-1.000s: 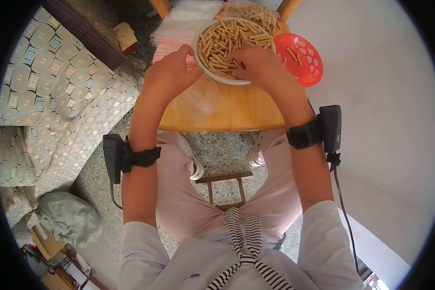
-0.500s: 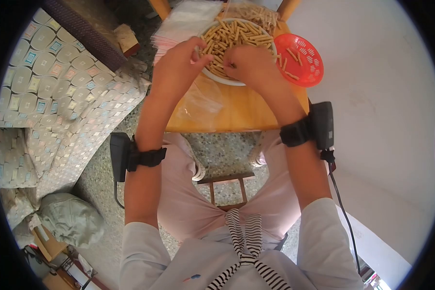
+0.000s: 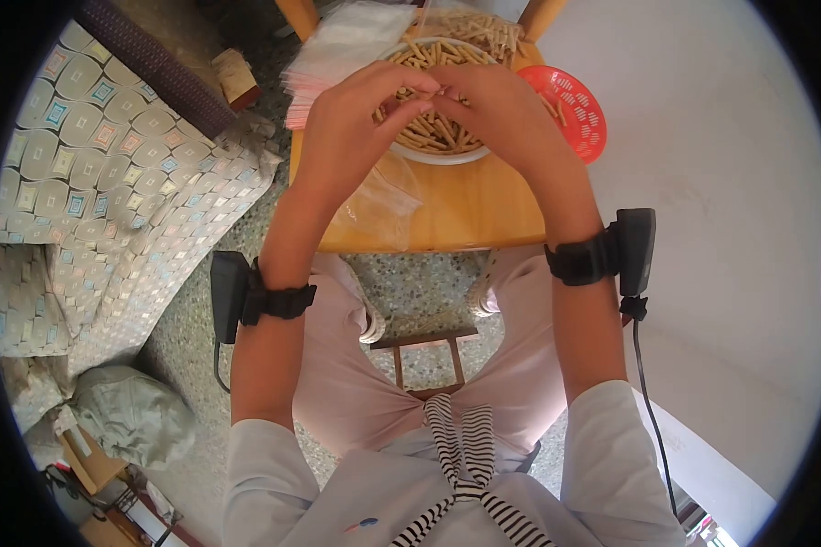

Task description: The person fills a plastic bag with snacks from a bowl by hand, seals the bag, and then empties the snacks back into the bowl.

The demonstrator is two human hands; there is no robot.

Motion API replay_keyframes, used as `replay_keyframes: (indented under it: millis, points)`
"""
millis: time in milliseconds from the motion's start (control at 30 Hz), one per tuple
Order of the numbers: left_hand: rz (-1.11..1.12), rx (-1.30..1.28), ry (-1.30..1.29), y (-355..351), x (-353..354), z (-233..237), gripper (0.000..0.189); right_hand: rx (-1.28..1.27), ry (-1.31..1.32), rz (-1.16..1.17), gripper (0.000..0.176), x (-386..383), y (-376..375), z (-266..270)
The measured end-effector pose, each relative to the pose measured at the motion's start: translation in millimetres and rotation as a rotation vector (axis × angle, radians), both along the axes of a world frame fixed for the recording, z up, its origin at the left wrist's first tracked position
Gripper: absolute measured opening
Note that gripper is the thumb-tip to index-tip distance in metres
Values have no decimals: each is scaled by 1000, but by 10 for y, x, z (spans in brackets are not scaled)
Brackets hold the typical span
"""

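Note:
A round white bowl [image 3: 442,159] stands on the wooden table, heaped with short tan-brown stick pieces [image 3: 433,135]. Above the heap, my left hand [image 3: 354,111] and my right hand [image 3: 494,108] meet at the fingertips. Thumb and fingers of each hand are pinched together, and what lies between them is too small and covered to make out. A red perforated plastic basket [image 3: 586,114] sits just right of my right hand, with a few of the same sticks in it.
A stack of clear plastic bags [image 3: 351,41] lies behind my left hand. One loose clear bag [image 3: 383,202] rests on the table's [image 3: 465,219] near part. A bag of sticks [image 3: 483,32] is behind the bowl. A white wall [image 3: 702,137] stands at the right.
My hands were apart, with the right one down among the sticks. They have come together over the bowl, fingertips touching, and the right forearm has shifted slightly right.

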State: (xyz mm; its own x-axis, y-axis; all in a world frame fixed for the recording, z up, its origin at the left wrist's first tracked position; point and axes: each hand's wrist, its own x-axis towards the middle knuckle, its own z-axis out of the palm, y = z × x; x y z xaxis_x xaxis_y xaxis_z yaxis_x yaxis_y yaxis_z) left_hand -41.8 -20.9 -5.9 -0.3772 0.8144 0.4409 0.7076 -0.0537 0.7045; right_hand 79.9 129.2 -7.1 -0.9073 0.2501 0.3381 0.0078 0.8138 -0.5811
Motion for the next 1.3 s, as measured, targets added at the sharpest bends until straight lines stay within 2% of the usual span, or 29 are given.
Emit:
replay_keyframes:
  millis: [67,200,267,333,433,533,633,767,967,1067,1133,1167,1233,1267,1300]
  points:
    - [-8,18,9,11,21,-7,17,106,-11,-66,19,-9,-5,-27]
    - [-18,127,83,25,37,-44,15,128,-44,-61,21,-7,-9,11]
    - [11,167,126,23,39,-32,15,101,83,-107,20,-5,7,8]
    - [196,110,26,2,54,-2,13,85,90,-145,20,8,60,54]
    - [278,67,24,2,-7,-27,14,36,137,-158,18,25,88,120]
    - [253,66,-78,38,-16,-89,15,-10,196,-107,17,5,56,134]
    - [264,-3,-88,43,-6,-110,16,-18,227,-61,18,-9,-9,151]
    - [263,26,-90,54,-9,-117,15,23,255,-36,19,-20,-46,151]
    - [216,91,-117,49,-88,-98,16,53,172,-129,20,-7,-39,170]
    - [147,159,-110,-2,-168,-36,21,93,139,-104,20,12,20,114]
    - [179,-85,-181,-70,-260,-25,31,106,59,-101,21,36,-28,151]
    - [179,-84,-181,-101,-319,-33,31,119,-20,-99,22,46,-43,165]
    - [200,-521,-173,-166,-432,-75,49,116,-44,-93,22,50,-34,135]
    - [201,-521,-173,-209,-452,-113,49,113,-70,-88,22,50,-30,107]
    - [206,-658,-109,-253,-453,-158,53,113,-70,-88,22,45,-23,74]
